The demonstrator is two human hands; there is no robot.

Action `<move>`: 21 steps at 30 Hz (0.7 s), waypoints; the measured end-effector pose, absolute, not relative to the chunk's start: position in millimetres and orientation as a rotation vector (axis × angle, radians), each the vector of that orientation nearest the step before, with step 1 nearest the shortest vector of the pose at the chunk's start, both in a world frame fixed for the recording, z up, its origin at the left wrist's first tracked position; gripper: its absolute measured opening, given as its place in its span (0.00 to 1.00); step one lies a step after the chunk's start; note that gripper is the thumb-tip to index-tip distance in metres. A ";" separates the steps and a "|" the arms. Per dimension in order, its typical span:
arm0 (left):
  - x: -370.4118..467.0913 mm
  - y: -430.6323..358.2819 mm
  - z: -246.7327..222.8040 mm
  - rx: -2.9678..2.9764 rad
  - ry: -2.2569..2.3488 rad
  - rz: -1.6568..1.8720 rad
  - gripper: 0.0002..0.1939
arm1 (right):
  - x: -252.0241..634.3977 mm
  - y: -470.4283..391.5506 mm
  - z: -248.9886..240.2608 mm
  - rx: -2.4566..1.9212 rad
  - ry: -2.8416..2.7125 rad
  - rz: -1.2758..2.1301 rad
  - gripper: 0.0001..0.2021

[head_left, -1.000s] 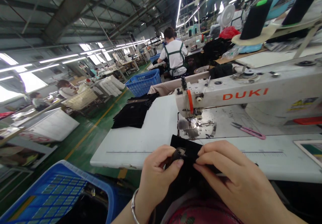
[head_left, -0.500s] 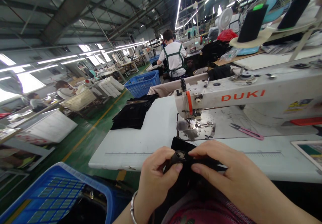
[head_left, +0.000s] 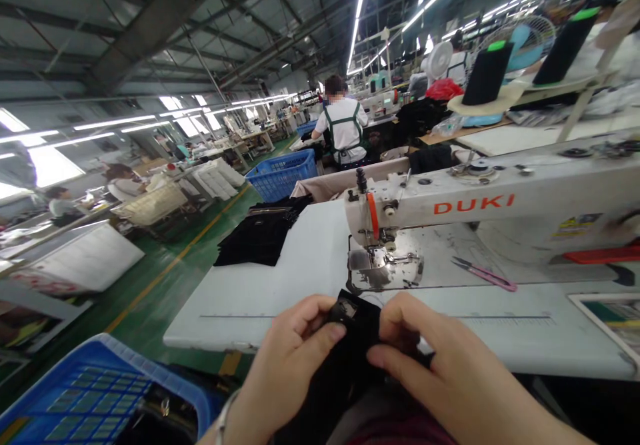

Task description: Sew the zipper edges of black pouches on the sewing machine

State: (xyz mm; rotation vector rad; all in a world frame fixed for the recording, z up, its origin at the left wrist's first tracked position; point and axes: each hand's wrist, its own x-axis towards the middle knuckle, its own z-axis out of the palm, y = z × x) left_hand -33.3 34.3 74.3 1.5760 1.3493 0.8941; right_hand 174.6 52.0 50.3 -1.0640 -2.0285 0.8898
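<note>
A piece of black fabric (head_left: 361, 318) with a small pale label or patch near its top edge hangs between my hands, in front of the sewing machine (head_left: 450, 198). Thumb and fingers of my left hand (head_left: 295, 352) pinch its left edge beside the patch. On the other side, my right hand (head_left: 435, 358) grips the fabric, its fingertips curled and partly hidden. Both hands are over the near edge of the white table (head_left: 240, 305), below the machine's metal needle plate. The lower part of the fabric falls toward my lap.
Pink-handled snips (head_left: 485, 274) lie on the machine bed. Stacked black pieces (head_left: 255, 235) sit at the table's back left. A blue basket (head_left: 107, 345) stands at lower left, another (head_left: 283, 173) farther back. A person (head_left: 344, 125) sits ahead, facing away.
The fabric is spread flatter and shows more of its surface. My left hand has shifted left and slightly down, and the right hand's fingers have curled in. The camera view has shifted slightly.
</note>
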 end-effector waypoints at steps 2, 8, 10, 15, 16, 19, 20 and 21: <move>-46.3 38.1 103.3 1.702 1.354 0.792 0.09 | 167.7 45.7 55.4 -0.763 -2.050 0.857 0.05; -73.5 93.1 97.3 2.092 1.421 0.312 0.09 | 154.4 59.1 9.1 -0.411 -2.092 0.866 0.23; -73.8 121.0 59.2 2.193 1.436 0.164 0.08 | 151.6 73.1 -25.8 -0.522 -2.252 0.744 0.26; -52.2 183.4 -21.7 2.277 1.593 0.220 0.06 | 145.4 118.7 -79.8 -0.773 -2.496 0.250 0.20; -45.7 194.3 -29.4 2.299 1.641 0.254 0.06 | 145.5 130.3 -81.0 -0.800 -2.499 0.222 0.18; -26.8 226.1 -40.4 2.355 1.783 0.370 0.08 | 151.2 167.3 -74.7 -0.830 -2.522 0.131 0.15; -21.2 235.5 -42.3 2.368 1.809 0.398 0.09 | 155.0 178.5 -72.0 -0.815 -2.540 0.115 0.15; -15.9 243.5 -44.3 2.381 1.818 0.415 0.11 | 159.4 188.0 -70.0 -0.792 -2.561 0.104 0.16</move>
